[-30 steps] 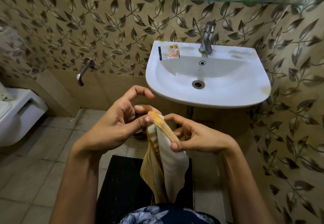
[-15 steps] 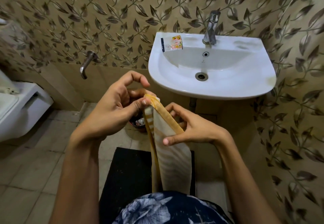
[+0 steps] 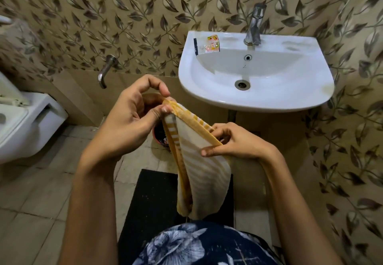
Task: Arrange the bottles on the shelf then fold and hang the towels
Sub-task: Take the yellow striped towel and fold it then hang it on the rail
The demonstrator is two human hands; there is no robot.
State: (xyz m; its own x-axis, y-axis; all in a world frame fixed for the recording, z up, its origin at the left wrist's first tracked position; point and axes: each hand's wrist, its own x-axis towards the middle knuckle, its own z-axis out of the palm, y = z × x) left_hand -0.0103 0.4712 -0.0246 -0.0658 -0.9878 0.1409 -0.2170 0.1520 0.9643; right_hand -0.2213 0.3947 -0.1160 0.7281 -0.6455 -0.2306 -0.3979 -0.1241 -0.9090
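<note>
A small towel (image 3: pixel 204 173), white with yellow stripes and a yellow border, hangs folded in front of me below the sink. My left hand (image 3: pixel 128 123) pinches its upper left corner between thumb and fingers. My right hand (image 3: pixel 238 142) grips the yellow top edge lower to the right, thumb on the near side. The towel's top edge slants between both hands and its body hangs down to a rounded bottom. The shelf and bottles are out of view.
A white sink (image 3: pixel 290 98) with a chrome tap (image 3: pixel 255 28) is mounted ahead right, a small sachet (image 3: pixel 212 45) on its rim. A toilet (image 3: pixel 24 123) stands at left, a wall spout (image 3: pixel 105 70) between. A black mat (image 3: pixel 153 206) lies on the tiled floor; a small bin (image 3: pixel 159 134) sits behind the towel.
My hands have moved apart along the towel's top edge, the right hand sliding down and right, stretching it. The view has tilted down, so the shelf with bottles has left the frame.
</note>
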